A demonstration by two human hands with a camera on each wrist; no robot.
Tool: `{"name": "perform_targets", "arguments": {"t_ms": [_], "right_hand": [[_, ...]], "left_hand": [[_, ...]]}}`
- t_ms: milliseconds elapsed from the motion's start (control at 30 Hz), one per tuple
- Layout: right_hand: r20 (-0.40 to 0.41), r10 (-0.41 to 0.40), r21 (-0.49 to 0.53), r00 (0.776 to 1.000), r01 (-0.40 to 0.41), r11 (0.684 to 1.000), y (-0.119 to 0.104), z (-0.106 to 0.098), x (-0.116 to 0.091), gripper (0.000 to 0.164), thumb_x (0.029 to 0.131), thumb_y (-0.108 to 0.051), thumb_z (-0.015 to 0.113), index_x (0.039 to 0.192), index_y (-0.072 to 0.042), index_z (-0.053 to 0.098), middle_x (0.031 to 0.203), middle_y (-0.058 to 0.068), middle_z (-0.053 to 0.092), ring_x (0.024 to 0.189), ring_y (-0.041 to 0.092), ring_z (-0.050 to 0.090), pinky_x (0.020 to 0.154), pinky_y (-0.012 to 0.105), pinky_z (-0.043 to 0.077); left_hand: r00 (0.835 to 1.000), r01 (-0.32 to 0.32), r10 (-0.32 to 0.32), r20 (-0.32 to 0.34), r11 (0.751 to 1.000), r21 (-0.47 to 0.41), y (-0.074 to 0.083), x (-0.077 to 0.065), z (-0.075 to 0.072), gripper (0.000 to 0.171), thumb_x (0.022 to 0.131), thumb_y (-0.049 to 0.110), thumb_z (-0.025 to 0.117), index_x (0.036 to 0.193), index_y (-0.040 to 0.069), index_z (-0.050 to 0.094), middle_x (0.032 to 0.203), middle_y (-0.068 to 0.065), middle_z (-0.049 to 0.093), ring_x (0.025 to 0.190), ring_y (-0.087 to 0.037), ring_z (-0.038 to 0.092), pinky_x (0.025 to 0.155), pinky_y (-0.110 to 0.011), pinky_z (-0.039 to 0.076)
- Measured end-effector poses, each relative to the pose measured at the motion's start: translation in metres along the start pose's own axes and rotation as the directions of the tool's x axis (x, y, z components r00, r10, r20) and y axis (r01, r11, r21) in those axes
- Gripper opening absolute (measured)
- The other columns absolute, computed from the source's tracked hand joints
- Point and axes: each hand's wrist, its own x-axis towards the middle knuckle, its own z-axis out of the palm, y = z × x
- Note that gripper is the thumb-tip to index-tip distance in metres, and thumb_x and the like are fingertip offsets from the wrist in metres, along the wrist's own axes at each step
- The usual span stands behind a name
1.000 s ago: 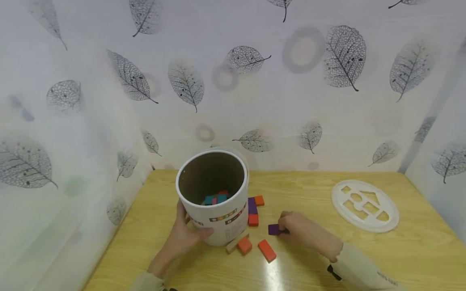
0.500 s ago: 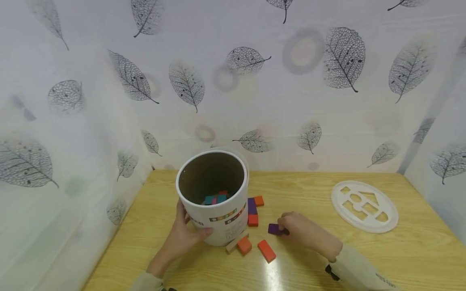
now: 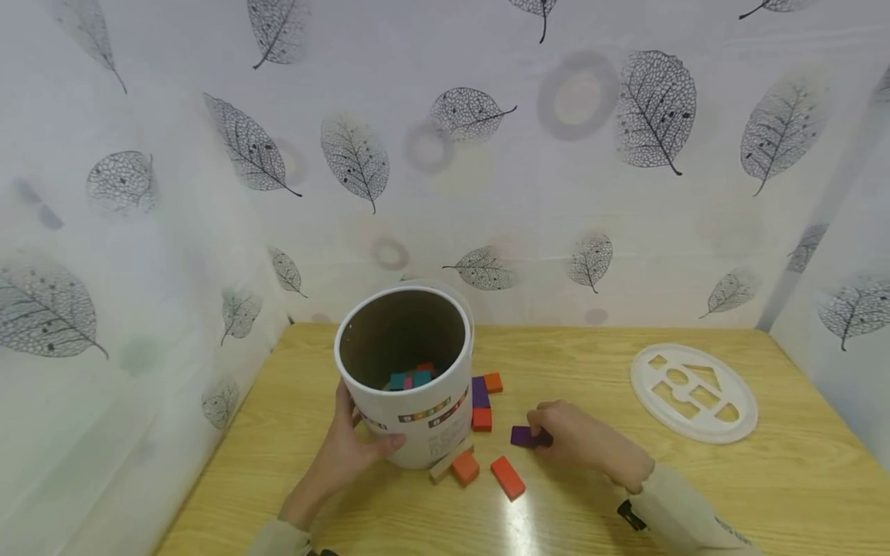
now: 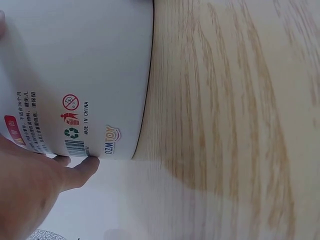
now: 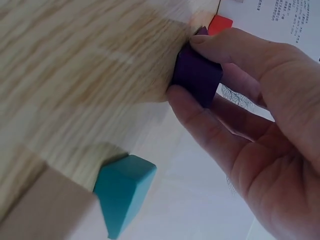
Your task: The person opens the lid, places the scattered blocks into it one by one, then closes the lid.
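Observation:
My left hand point(image 3: 354, 452) grips the side of a tall white tub point(image 3: 434, 421), thumb on the front and fingers round the left. In the left wrist view the fingers lie against the tub's printed wall point(image 4: 90, 50). Several coloured blocks point(image 3: 410, 380) lie inside it. Right of the tub, my right hand point(image 3: 577, 440) pinches a dark purple block point(image 5: 197, 75) between thumb and fingers, close over the wooden table. A red oblong block point(image 3: 508, 478) lies between the two hands. An orange block point(image 3: 465, 468) sits against a plain wooden strip point(image 3: 441, 467) at the tub's foot.
Beside the tub's right wall lie a purple block point(image 3: 480, 392), an orange block point(image 3: 493, 382) and a red block point(image 3: 482, 419). A white disc with cut-out shapes point(image 3: 650, 394) rests at the right. The right wrist view shows a teal block point(image 5: 122, 192). Leaf-patterned curtain point(image 3: 528, 193) encloses the table.

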Motion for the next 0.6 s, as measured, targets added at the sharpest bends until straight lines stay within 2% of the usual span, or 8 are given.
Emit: {"name": "perform_targets", "arguments": {"t_ms": [200, 300, 367, 433, 500, 567, 600], "right_hand": [[-0.011, 0.019, 0.076, 1.000, -0.018, 0.997, 0.004, -0.004, -0.001, 0.020, 0.078, -0.005, 0.083, 0.086, -0.011, 0.066, 0.086, -0.002, 0.067, 0.075, 0.006, 0.059, 0.064, 0.019, 0.053], [-0.084, -0.001, 0.130, 0.996, 0.012, 0.991, 0.007, -0.007, -0.001, 0.018, 0.079, -0.003, 0.082, 0.086, -0.011, 0.067, 0.087, -0.002, 0.069, 0.077, 0.007, 0.064, 0.066, 0.018, 0.056], [-0.167, -0.017, 0.179, 0.986, 0.047, 0.983, 0.009, -0.010, 0.000, 0.017, 0.080, -0.002, 0.082, 0.088, -0.010, 0.069, 0.089, 0.001, 0.072, 0.080, 0.011, 0.069, 0.069, 0.018, 0.060], [-0.272, -0.031, 0.227, 0.962, 0.096, 0.969, 0.009, -0.012, 0.000, 0.017, 0.081, 0.001, 0.082, 0.091, -0.008, 0.071, 0.093, 0.005, 0.075, 0.083, 0.017, 0.073, 0.071, 0.019, 0.062], [-0.376, -0.010, 0.292, 0.926, 0.129, 0.948, 0.008, -0.016, -0.001, 0.020, 0.081, 0.003, 0.081, 0.094, -0.008, 0.073, 0.098, 0.010, 0.076, 0.087, 0.019, 0.075, 0.072, 0.020, 0.063], [-0.468, 0.046, 0.395, 0.883, 0.163, 0.904, 0.006, -0.018, -0.001, 0.021, 0.081, 0.006, 0.081, 0.097, -0.006, 0.074, 0.103, 0.013, 0.076, 0.091, 0.015, 0.075, 0.073, 0.022, 0.064], [-0.505, 0.078, 0.453, 0.859, 0.187, 0.872, 0.004, -0.020, 0.000, 0.022, 0.081, 0.008, 0.080, 0.098, -0.005, 0.074, 0.106, 0.014, 0.075, 0.094, 0.012, 0.075, 0.073, 0.023, 0.064]], "left_hand": [[1.000, -0.009, 0.009, 0.000, 1.000, -0.002, -0.001, 0.000, 0.000, 0.128, 0.078, 0.022, 0.089, 0.162, 0.039, -0.005, 0.171, -0.011, 0.015, 0.156, -0.040, 0.021, 0.118, -0.073, 0.029], [1.000, -0.003, 0.003, 0.002, 1.000, 0.003, -0.001, 0.000, 0.000, 0.127, 0.078, 0.023, 0.089, 0.162, 0.039, -0.005, 0.171, -0.011, 0.015, 0.155, -0.040, 0.021, 0.118, -0.073, 0.029], [1.000, -0.002, 0.002, 0.002, 1.000, 0.006, -0.001, 0.000, -0.001, 0.127, 0.079, 0.024, 0.088, 0.162, 0.040, -0.006, 0.171, -0.011, 0.015, 0.155, -0.041, 0.021, 0.118, -0.073, 0.029], [1.000, -0.001, 0.001, 0.002, 1.000, 0.007, -0.002, 0.000, -0.001, 0.127, 0.079, 0.023, 0.088, 0.162, 0.041, -0.006, 0.171, -0.010, 0.015, 0.156, -0.040, 0.020, 0.118, -0.073, 0.028], [1.000, 0.001, -0.001, 0.002, 1.000, 0.007, -0.002, 0.000, 0.000, 0.126, 0.079, 0.024, 0.088, 0.162, 0.041, -0.005, 0.171, -0.010, 0.015, 0.156, -0.040, 0.020, 0.118, -0.073, 0.028], [1.000, 0.008, -0.008, -0.001, 1.000, 0.007, -0.002, 0.000, 0.000, 0.126, 0.079, 0.024, 0.089, 0.162, 0.039, -0.005, 0.171, -0.010, 0.015, 0.156, -0.041, 0.019, 0.118, -0.074, 0.028], [1.000, 0.012, -0.012, -0.002, 1.000, 0.003, -0.002, -0.001, 0.000, 0.126, 0.079, 0.024, 0.089, 0.163, 0.037, -0.005, 0.172, -0.011, 0.014, 0.156, -0.041, 0.019, 0.118, -0.074, 0.027]]}}
